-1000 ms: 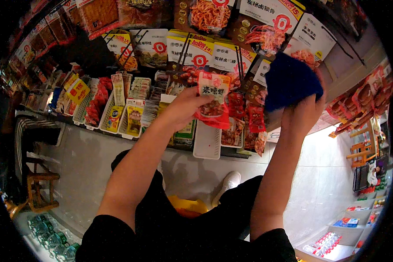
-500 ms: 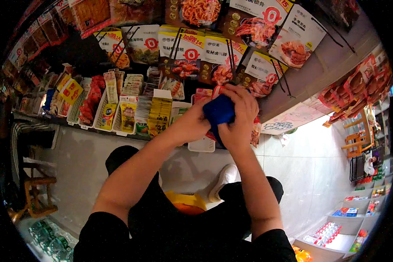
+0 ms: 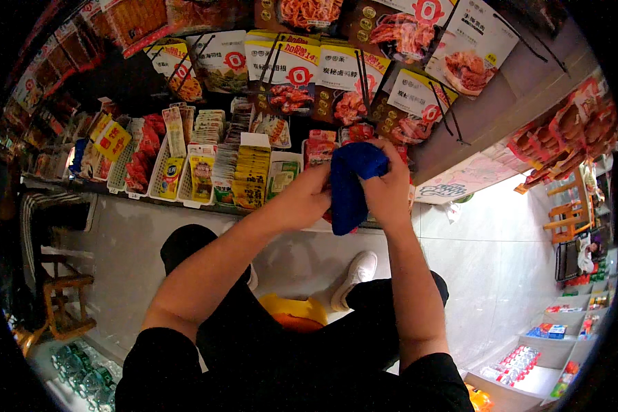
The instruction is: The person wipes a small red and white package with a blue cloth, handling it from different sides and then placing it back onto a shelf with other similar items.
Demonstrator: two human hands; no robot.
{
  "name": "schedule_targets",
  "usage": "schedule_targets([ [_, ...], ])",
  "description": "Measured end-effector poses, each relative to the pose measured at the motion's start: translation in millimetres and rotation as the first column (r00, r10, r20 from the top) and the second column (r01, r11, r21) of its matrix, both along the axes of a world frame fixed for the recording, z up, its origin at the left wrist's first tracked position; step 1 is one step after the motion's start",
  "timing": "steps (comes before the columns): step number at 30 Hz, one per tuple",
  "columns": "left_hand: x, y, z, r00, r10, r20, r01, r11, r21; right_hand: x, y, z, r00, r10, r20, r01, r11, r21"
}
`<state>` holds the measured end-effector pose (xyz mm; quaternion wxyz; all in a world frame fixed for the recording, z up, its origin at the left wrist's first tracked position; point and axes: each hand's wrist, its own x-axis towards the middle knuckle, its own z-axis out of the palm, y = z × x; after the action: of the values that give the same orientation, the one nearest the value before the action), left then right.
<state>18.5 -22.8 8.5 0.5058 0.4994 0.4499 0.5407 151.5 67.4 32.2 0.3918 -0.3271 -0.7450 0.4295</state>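
A blue cloth (image 3: pixel 353 182) hangs crumpled between my two hands, in front of the shelf's right part. My left hand (image 3: pixel 312 198) is closed on the cloth's left edge, fingertips partly hidden behind it. My right hand (image 3: pixel 389 180) grips the cloth's upper right side, the thumb lying across its front. Behind the cloth, red snack packets (image 3: pixel 319 147) stand at the shelf edge, partly covered by it and my hands. Left of these is a white basket (image 3: pixel 285 165) with light green packets, beside a box of yellow sachets (image 3: pixel 253 172).
More white baskets (image 3: pixel 159 180) of small packets line the shelf to the left. Above, large snack bags (image 3: pixel 350 82) hang on black hooks. An orange and yellow stool (image 3: pixel 294 312) is between my legs. At right are wooden chairs (image 3: pixel 563 213) and shelving with bottles (image 3: pixel 515 364).
The cloth has opened out from a compact bundle and hangs lower. My right hand has moved down slightly. The white basket seen below my hands earlier is now mostly out of sight.
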Motion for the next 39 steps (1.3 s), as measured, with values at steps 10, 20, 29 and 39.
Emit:
schedule_targets([
  [10, -9, 5, 10, 0.990, 0.020, -0.139, -0.029, 0.997, -0.065, 14, 17, 15, 0.962, 0.124, -0.243, -0.204, 0.918, -0.339],
  [20, -3, 3, -9, 0.960, -0.023, -0.278, 0.024, 1.000, 0.001, 0, -2, 15, 0.984, 0.010, 0.176, -0.011, 1.000, 0.005],
  [29, -12, -1, 1, 0.982, 0.032, -0.184, -0.035, 0.999, -0.014, 19, 16, 13, 0.971, 0.109, -0.215, -0.210, 0.818, -0.535],
  [39, -11, 1, 9, 0.981, 0.041, -0.187, -0.058, 0.994, -0.088, 19, 20, 15, 0.946, 0.272, -0.177, -0.321, 0.867, -0.382],
])
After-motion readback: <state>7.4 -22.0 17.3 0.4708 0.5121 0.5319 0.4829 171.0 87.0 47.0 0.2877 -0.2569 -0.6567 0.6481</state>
